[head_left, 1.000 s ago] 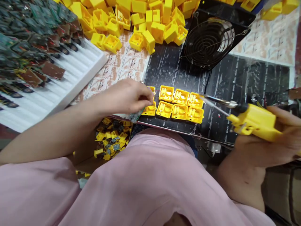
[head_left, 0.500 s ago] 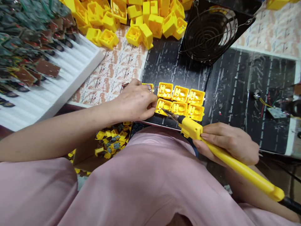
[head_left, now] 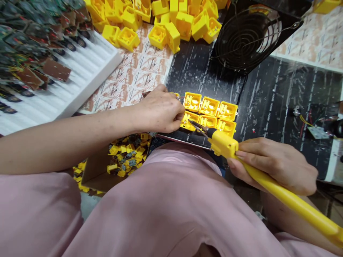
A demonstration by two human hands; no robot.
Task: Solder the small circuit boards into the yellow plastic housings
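My right hand (head_left: 276, 164) is closed around the yellow handle of a soldering iron (head_left: 225, 144). The iron's dark tip points left, over the front-left yellow plastic housing (head_left: 189, 118); whether it touches cannot be made out. At that housing's left side rests my left hand (head_left: 163, 110), fingers curled and pressed together. What they pinch, if anything, is hidden. Behind the front row stand more open housings, among them a back-left one (head_left: 192, 101) and a back-right one (head_left: 227, 110). Part of another yellow piece shows behind my left hand.
A black fan (head_left: 245, 43) stands at the back. Loose yellow housings (head_left: 184, 25) are heaped beside it. On the left, a white foam tray (head_left: 104, 67) carries circuit boards. A wired board (head_left: 318, 132) lies right. Below the bench edge, a cardboard box (head_left: 93, 175) holds yellow parts.
The view has shifted slightly, so the bench things sit a little further right. My right hand with the soldering iron appears lower and further right; the tip stays by the front-left housing.
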